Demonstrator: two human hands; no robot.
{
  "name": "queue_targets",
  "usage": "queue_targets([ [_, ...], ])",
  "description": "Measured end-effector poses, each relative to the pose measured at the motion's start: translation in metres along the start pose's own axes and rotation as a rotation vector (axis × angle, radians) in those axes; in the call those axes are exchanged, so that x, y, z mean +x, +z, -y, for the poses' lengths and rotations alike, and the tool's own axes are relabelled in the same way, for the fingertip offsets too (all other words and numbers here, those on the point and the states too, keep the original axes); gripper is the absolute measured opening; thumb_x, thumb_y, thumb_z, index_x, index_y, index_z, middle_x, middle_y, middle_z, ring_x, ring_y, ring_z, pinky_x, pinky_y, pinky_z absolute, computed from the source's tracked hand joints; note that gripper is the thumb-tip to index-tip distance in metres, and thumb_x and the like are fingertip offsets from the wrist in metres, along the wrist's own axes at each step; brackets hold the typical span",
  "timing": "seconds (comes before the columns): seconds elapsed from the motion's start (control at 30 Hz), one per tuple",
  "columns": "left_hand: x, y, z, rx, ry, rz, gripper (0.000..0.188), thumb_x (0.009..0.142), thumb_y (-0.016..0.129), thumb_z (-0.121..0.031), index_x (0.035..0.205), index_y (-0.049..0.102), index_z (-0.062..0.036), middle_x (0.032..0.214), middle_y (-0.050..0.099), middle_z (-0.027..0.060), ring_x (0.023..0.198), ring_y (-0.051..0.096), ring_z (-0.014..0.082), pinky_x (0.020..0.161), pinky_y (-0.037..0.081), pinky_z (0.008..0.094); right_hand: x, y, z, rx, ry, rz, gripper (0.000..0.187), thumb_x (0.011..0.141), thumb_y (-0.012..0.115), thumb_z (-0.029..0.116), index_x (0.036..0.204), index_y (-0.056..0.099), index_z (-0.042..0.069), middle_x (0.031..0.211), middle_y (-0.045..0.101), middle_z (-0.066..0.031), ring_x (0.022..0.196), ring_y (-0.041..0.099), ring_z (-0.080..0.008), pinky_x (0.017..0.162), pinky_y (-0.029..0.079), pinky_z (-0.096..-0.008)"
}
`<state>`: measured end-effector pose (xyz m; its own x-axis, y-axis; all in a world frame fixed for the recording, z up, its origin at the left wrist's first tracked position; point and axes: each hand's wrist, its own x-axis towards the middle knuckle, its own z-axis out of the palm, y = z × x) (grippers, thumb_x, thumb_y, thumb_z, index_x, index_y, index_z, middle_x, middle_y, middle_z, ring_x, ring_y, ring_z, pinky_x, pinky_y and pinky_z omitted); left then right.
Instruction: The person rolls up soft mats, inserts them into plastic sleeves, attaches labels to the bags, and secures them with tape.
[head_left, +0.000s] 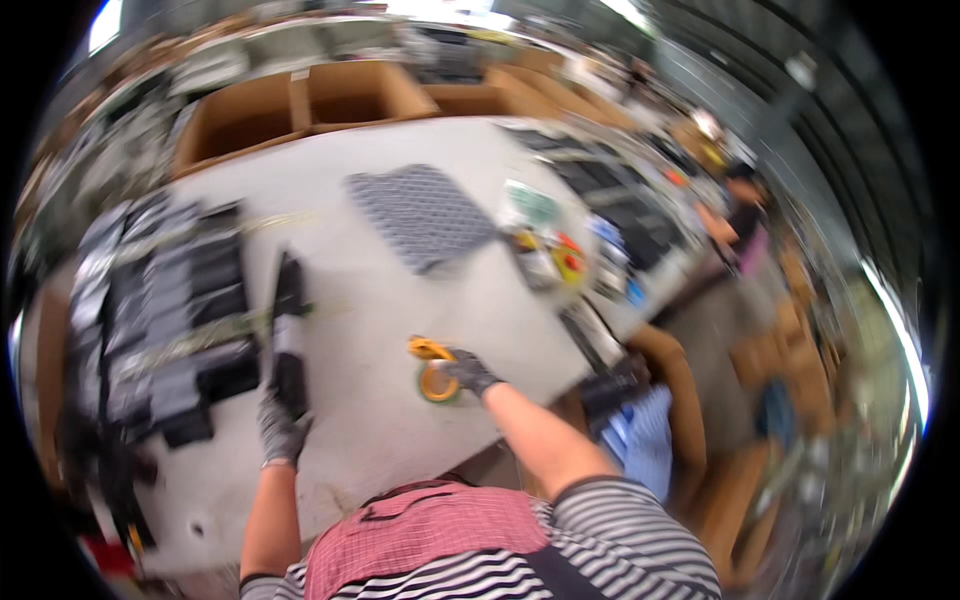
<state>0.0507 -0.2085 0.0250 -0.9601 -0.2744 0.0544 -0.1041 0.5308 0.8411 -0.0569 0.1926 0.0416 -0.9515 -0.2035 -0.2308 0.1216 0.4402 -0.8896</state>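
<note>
Head view shows your gloved left hand [281,428] gripping the long black strip [288,335] by its near end, centre-left; it looks stiff and light. Your right hand [468,372] pinches the yellow tape roll [434,372] mid-frame.

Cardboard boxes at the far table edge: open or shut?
Open. The cardboard boxes have their flaps spread and shadowed insides facing up. Blur hides whether anything lies inside.
</note>
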Motion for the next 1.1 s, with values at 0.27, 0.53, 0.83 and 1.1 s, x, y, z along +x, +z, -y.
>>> queue_targets([
  [0.27, 0.017, -0.01, 0.048, -1.032, -0.436, 0.452, 0.045, 0.087, 0.072, -0.013, 0.13, 0.059, -0.0036, 0.101, 0.072, 0.0084, 0.08, 0.07, 0.0187, 0.063, 0.057, 0.0304, -0.041, 0.038, -0.009, 0.159, -0.081, -0.067, 0.051, 0.084, 0.068, 0.039, 0.121, 0.053, 0.007, 0.101, 0.064, -0.0102, 0.092, 0.063, -0.0239, 0.078, 0.054, -0.0422],
  [0.53, -0.099, 0.073, -0.245, -0.373, -0.182, 1.025, 0.087, 0.094, 0.07, -0.022, 0.161, 0.015, -0.0215, 0.141, 0.05, 0.0116, 0.113, 0.061, 0.0269, 0.07, 0.059, 0.0323, -0.156, 0.035, 0.055, 0.817, -0.055, -0.061, 0.085, 0.081, 0.079, 0.053, 0.146, 0.045, 0.01, 0.126, 0.059, -0.0076, 0.106, 0.059, -0.0176, 0.085, 0.052, -0.0354],
  [0.83, -0.124, 0.199, -0.342, -0.353, 0.293, 1.396, 0.078, 0.098, 0.066, -0.035, 0.16, 0.022, -0.0158, 0.147, 0.045, 0.0167, 0.125, 0.055, 0.0281, 0.091, 0.056, 0.0392, -0.365, -0.182, -0.011, 1.67, -0.213, -0.622, 0.033, 0.091, 0.073, 0.03, 0.114, 0.062, 0.008, 0.097, 0.069, -0.0058, 0.082, 0.069, -0.0195, 0.074, 0.062, -0.0359],
  [1.1, -0.128, 0.271, -0.292, -0.246, 0.014, 1.456, 0.055, 0.103, 0.06, -0.023, 0.152, 0.038, -0.0114, 0.135, 0.058, 0.0132, 0.112, 0.064, 0.0246, 0.088, 0.056, 0.037, -0.652, -0.413, -0.062, 0.959, -0.449, -1.632, 0.062, 0.095, 0.057, 0.054, 0.131, 0.053, 0.003, 0.116, 0.068, -0.0115, 0.108, 0.067, -0.0267, 0.093, 0.056, -0.0387],
])
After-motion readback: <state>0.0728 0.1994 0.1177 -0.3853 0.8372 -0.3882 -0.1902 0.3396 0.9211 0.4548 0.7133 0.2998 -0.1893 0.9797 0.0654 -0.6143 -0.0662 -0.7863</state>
